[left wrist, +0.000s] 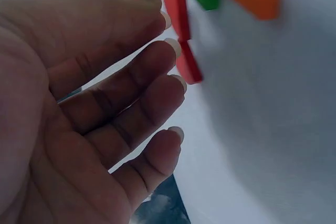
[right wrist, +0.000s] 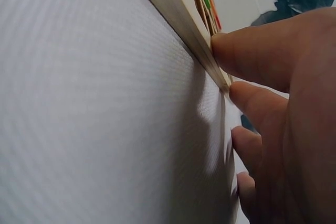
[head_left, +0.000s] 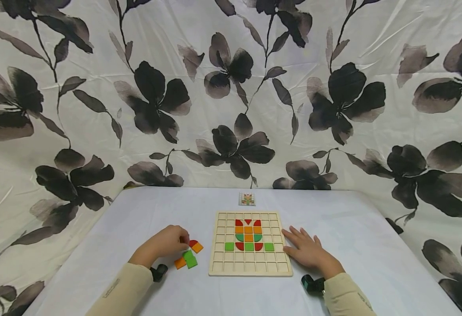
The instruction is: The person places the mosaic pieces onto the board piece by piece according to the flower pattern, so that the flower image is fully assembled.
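Note:
My left hand [head_left: 167,242] is over the loose pieces left of the board, its fingertips beside a red piece [head_left: 193,242]. In the left wrist view the fingers of the left hand [left wrist: 115,87] are bent, close to red pieces [left wrist: 190,67]; nothing shows in the palm. The wooden grid board [head_left: 250,266] holds red, orange and green pieces in its middle rows. My right hand [head_left: 307,250] lies at the board's right edge with fingers spread; in the right wrist view the thumb and a finger of the right hand [right wrist: 283,98] touch the board's side [right wrist: 184,24].
Green pieces [head_left: 190,260] and orange pieces [head_left: 180,263] lie in a loose group between the left hand and the board. A small patterned card [head_left: 247,199] is behind the board on the white table [head_left: 155,206]. A floral cloth [head_left: 231,109] hangs behind.

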`<state>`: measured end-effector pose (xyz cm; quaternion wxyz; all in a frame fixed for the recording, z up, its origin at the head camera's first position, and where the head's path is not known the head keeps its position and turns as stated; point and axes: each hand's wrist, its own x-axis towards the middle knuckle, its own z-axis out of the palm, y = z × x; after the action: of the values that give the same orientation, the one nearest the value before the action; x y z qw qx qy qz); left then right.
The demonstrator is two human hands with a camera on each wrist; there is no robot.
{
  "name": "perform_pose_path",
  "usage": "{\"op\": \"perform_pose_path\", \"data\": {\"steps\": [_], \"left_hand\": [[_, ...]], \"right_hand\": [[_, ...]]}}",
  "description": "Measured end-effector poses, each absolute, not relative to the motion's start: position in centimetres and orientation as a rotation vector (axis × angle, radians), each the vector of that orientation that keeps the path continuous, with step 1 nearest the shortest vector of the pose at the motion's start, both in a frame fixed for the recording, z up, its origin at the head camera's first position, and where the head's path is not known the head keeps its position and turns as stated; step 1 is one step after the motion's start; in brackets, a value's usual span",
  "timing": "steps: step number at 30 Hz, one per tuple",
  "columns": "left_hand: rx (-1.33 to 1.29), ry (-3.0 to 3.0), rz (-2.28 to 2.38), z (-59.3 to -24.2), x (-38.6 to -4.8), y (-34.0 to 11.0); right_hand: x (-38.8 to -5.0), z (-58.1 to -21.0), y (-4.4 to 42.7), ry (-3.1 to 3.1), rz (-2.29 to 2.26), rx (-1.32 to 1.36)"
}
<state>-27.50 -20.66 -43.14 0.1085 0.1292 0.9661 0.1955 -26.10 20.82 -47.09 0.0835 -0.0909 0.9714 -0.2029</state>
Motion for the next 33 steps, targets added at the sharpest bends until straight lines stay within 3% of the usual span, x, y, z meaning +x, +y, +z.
{"op": "perform_pose_path", "data": {"steps": [33], "left_hand": [[0.269, 2.802, 0.659, -44.4, -25.8, -20.2]], "right_hand": [[-26.0, -47.2, 20.8, 2.905, -0.603, -0.268]]}}
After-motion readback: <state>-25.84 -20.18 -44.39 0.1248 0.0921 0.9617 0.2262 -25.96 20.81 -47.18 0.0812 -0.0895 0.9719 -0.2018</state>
